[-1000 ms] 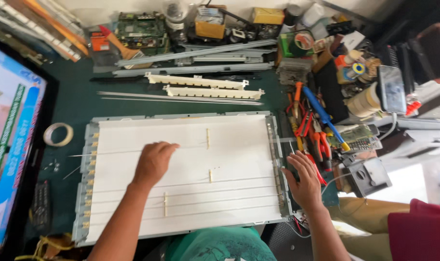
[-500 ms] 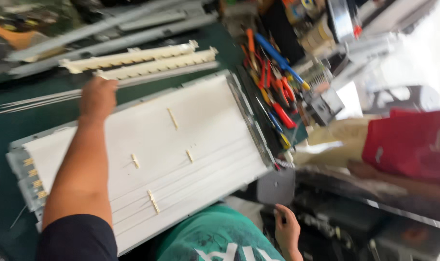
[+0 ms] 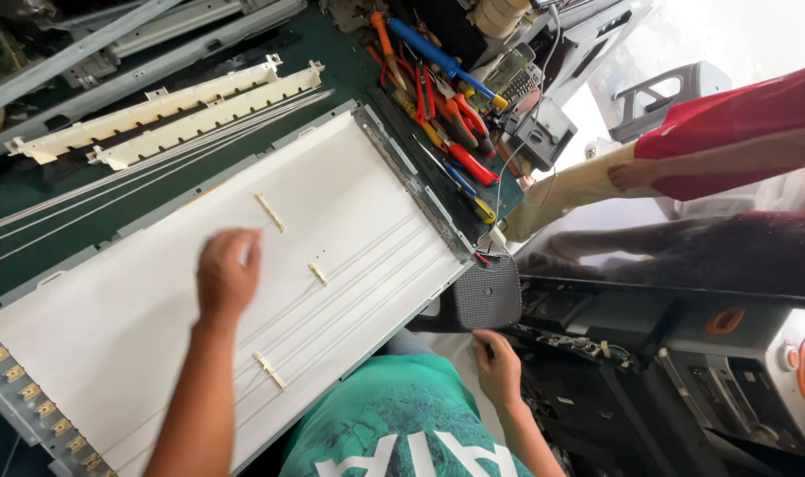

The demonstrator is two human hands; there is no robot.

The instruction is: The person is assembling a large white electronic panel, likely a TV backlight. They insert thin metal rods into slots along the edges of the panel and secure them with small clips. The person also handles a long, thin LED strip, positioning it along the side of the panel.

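Observation:
A large white backlight panel [image 3: 349, 212] in a metal frame lies tilted across the green bench. My left hand [image 3: 228, 276] rests on its white sheet near the middle, fingers bent, with nothing in it; short cream clips [image 3: 270, 212] sit close by. My right hand [image 3: 498, 368] is down off the bench's near edge, just below a black perforated speaker box [image 3: 484, 296]. Its fingertips touch something dark there, and I cannot make out whether it grips anything. My green shirt [image 3: 394, 424] fills the bottom middle.
Red-handled pliers [image 3: 460, 132] and a blue screwdriver [image 3: 438, 57] lie right of the panel. Two cream plastic strips [image 3: 173, 110] and metal rails [image 3: 137, 40] lie beyond it. Another person in a red top [image 3: 729, 124] sits at the right. A dark appliance [image 3: 729, 353] stands on the floor.
The view has swung right and tilted. My right hand left the panel's right edge and dropped below the bench. My left hand reached to the far edge, then came back to the middle.

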